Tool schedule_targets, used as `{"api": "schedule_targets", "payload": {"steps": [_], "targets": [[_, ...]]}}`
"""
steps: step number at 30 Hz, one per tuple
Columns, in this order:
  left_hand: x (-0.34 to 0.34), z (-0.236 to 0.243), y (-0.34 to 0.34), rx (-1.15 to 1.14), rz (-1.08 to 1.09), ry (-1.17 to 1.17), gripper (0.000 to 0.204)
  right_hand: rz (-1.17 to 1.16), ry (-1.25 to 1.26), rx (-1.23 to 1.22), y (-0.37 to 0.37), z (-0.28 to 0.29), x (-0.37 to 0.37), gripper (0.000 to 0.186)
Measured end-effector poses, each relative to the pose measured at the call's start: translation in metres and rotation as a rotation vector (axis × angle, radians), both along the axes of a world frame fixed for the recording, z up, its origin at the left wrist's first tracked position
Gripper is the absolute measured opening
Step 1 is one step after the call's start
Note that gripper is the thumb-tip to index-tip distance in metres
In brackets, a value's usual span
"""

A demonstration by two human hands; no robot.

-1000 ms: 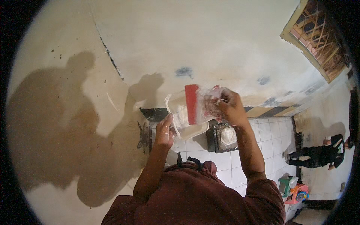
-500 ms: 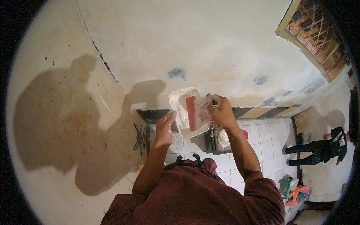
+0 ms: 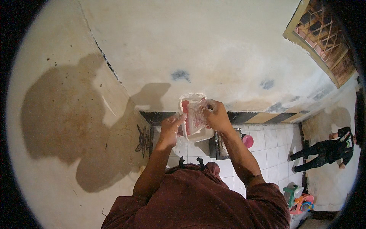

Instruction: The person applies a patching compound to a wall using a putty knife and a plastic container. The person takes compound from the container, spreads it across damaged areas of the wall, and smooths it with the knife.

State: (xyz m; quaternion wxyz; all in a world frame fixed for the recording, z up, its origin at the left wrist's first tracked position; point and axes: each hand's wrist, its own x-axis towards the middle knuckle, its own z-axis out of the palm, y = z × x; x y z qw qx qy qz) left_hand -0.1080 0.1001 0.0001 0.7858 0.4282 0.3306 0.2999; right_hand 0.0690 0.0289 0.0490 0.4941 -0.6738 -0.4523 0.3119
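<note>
A white plastic tub [image 3: 204, 135] with a pale smeared rim is tilted in front of my chest, close to the wall. My left hand [image 3: 170, 129] is closed on its left side, the thumb over the rim. My right hand [image 3: 219, 116] grips a red, flat-bladed putty scraper [image 3: 196, 116] coated with white paste. The scraper lies across the tub's opening, its red edge close to the left rim and my left thumb. Whitish smears mark the fingers of my right hand. The tub's contents are mostly hidden behind the scraper.
Ahead is a patchy plaster wall [image 3: 228, 61] with dark spots and a striped lower band. A dark stand [image 3: 227, 149] and pink bowl [image 3: 248, 141] are below on white tiles. Far right are a person [image 3: 324, 152] in black and green and coral plastic items [image 3: 299, 200].
The scraper has moved left, from the tub's right side across its opening. The tub has turned slightly and shifted right. The pink bowl shows more fully.
</note>
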Motion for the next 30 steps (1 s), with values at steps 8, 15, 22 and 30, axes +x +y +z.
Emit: {"api": "schedule_targets", "payload": {"steps": [8,15,22,30], "targets": [[-0.008,-0.001,0.002,0.022,-0.008,0.059,0.038,0.033,0.207,0.021,0.005,-0.009,-0.007,0.020],[-0.021,0.000,0.004,-0.041,0.050,0.072,0.042,-0.020,0.375,0.100,0.011,-0.013,-0.007,0.021],[-0.051,-0.040,0.022,-0.147,0.229,-0.229,0.038,-0.096,0.715,0.190,0.007,0.001,-0.006,0.009],[-0.092,-0.036,0.029,-0.082,0.318,-0.281,0.036,-0.021,1.144,0.052,0.002,-0.045,-0.029,0.023]]}}
